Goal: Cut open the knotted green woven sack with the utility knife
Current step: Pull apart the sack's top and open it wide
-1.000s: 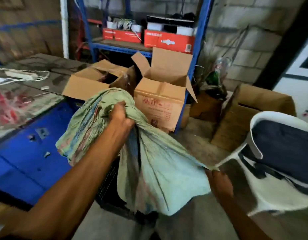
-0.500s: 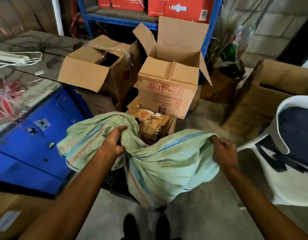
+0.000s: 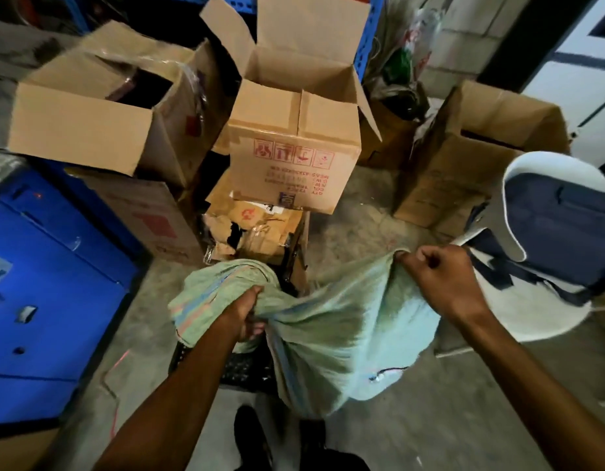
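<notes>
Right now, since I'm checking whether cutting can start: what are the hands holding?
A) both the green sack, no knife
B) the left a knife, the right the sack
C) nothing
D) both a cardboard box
A: the left hand and the right hand both grip the green woven sack; no knife shows.

Concrete floor [image 3: 464,419], block wall [image 3: 461,25], blue cabinet [image 3: 49,300]

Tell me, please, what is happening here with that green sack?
A person is holding the green woven sack up off the concrete floor with both bare hands. The left hand grips a bunched part of it, and the right hand pinches its upper edge. No knife is in view and no cut shows yet. Open cardboard boxes stand just behind the sack.
</notes>
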`<state>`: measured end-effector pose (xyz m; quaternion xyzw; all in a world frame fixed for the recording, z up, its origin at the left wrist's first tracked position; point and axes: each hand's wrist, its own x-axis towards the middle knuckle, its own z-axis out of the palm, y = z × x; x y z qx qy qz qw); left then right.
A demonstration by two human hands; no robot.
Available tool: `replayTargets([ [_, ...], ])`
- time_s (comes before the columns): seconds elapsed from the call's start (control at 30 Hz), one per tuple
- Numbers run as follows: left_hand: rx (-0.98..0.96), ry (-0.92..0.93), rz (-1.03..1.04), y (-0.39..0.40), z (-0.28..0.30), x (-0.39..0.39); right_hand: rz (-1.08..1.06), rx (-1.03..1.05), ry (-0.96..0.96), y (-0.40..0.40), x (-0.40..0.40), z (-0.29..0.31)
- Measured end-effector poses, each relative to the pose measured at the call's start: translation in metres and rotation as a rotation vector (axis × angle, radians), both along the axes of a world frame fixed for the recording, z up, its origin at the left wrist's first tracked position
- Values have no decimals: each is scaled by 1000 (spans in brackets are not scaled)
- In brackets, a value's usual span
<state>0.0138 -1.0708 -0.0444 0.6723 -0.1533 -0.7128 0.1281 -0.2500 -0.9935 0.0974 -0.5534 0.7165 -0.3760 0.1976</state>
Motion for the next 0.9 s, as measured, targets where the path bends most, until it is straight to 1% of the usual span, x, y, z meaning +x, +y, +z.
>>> replayTargets([
  [0.03,-65,-109,-85,0,-4,-1,17,31,8,-2,7,-4],
  [0.07,-174,-221,-141,-1,-6,-1,41,59,13,-4,16,-9],
  [0.1,-302,-279,-184,-4,-5,-1,60,78,8,-6,24,-15],
  [0.13,-455,-241,-229,-6,0,-2,70,92,-7,-7,32,-22],
  [0.17,-607,-127,-328,-6,10,-7,75,101,-23,-8,40,-28],
  [0.23,-825,71,-665,1,35,-26,118,134,-61,-10,54,-40],
  [0.27,-907,102,-774,5,40,-38,152,162,-79,-10,60,-45],
  [0.33,-1049,113,-830,10,43,-54,191,204,-119,-11,70,-53],
  [0.4,-1160,30,-814,13,40,-55,167,236,-209,-12,67,-59],
  [0.47,-1170,-52,-735,16,35,-43,172,265,-364,-10,57,-63],
  [0.5,-1143,-66,-693,17,34,-36,195,302,-383,-7,50,-67],
  [0.53,-1114,-71,-655,18,35,-31,222,363,-324,-3,42,-75],
  [0.6,-1043,-65,-592,18,38,-25,287,543,-60,6,32,-99],
  [0.63,-1013,-64,-546,16,39,-24,279,594,11,10,31,-111],
  [0.67,-988,-82,-502,15,40,-23,231,588,-7,13,33,-121],
  [0.7,-968,-104,-475,15,41,-21,169,535,-49,14,35,-128],
  [0.77,-943,-158,-520,14,42,-11,104,383,-36,9,37,-128],
  [0.83,-914,-229,-661,15,45,-3,152,251,-7,2,39,-116],
  [0.9,-969,-228,-813,18,55,-7,308,154,-1,-3,47,-98],
])
